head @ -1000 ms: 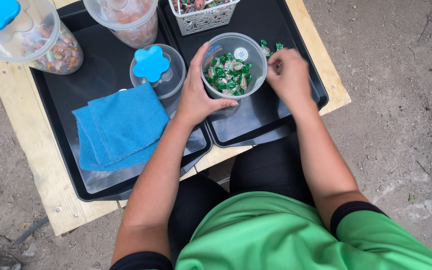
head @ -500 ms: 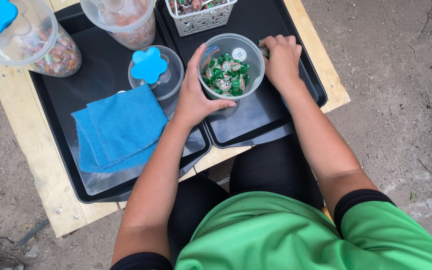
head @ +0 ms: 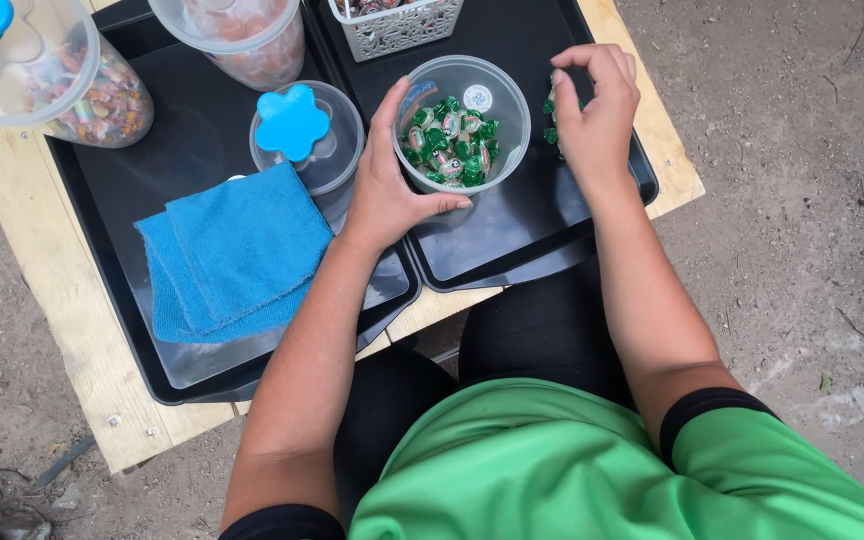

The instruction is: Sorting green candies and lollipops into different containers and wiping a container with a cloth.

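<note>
On the right black tray (head: pixel 592 215), clear tub (head: pixel 462 122) of green wrapped candies (head: pixel 449 140), left hand (head: pixel 392 185) clasping its side, right hand (head: pixel 597 115) pinching green candies (head: pixel 550 120) just beside it, blue cloth (head: pixel 232 250) on the left tray.

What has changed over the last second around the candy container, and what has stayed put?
The right hand went down flat onto the right tray beside the clear container, then lifted, fingers bunched over the loose green candies; whether it grips any is unclear. The left hand kept holding the container. Blue cloth and blue-lidded jar unmoved.
</note>
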